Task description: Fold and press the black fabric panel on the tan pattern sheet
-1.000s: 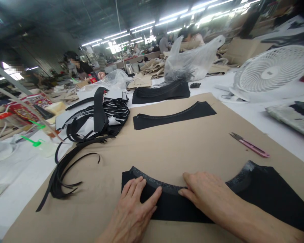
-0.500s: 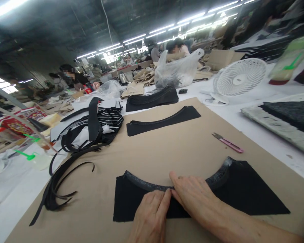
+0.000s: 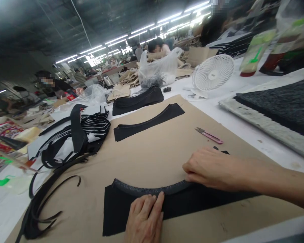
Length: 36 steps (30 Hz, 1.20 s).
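Black fabric piece [image 3: 178,205], curved upper edge, flat

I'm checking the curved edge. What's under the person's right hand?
The right hand overlaps the black fabric piece. The curved edge shows to its left; whatever lies directly beneath the hand is covered.

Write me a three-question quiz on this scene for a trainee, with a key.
1. True or false: the left hand touches the black fabric.

2. The snips lie on: (a) the bag; (b) the brown sheet; (c) the black fabric.

3. Fill in: the fan is ____ in colour.

Key: 1, true; 2, b; 3, white.
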Available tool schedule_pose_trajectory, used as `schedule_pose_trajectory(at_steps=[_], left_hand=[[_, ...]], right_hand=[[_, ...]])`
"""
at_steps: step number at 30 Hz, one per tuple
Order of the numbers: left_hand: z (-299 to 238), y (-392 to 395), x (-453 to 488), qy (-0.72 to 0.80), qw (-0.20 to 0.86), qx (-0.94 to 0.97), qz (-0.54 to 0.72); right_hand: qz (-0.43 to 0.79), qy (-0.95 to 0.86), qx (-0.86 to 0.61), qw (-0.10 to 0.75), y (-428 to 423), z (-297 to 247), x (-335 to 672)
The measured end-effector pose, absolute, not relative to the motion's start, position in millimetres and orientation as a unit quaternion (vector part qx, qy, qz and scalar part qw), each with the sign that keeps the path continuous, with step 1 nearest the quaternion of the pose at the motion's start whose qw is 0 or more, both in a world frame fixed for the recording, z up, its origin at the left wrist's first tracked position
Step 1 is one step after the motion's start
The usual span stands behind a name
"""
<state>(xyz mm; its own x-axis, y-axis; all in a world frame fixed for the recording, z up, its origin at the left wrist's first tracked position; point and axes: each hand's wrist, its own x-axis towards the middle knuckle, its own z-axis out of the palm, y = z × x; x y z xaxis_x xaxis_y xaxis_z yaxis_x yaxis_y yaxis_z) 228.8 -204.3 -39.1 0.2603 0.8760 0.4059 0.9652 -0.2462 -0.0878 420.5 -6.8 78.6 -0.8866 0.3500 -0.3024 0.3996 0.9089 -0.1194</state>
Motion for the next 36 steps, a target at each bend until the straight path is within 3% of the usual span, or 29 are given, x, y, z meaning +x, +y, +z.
schedule_pose_trajectory(at_steps=[19,36], left_hand=[[-41,-202,247,-0.663,0.166,-0.705,-0.190],[-34,-195,252,-0.647,0.181,-0.732,-0.115]], right_hand=[[-0.121,0.959,0.222,0.127,-8,47,431],[-0.107,0.948,0.278,0.111,-17,44,433]])
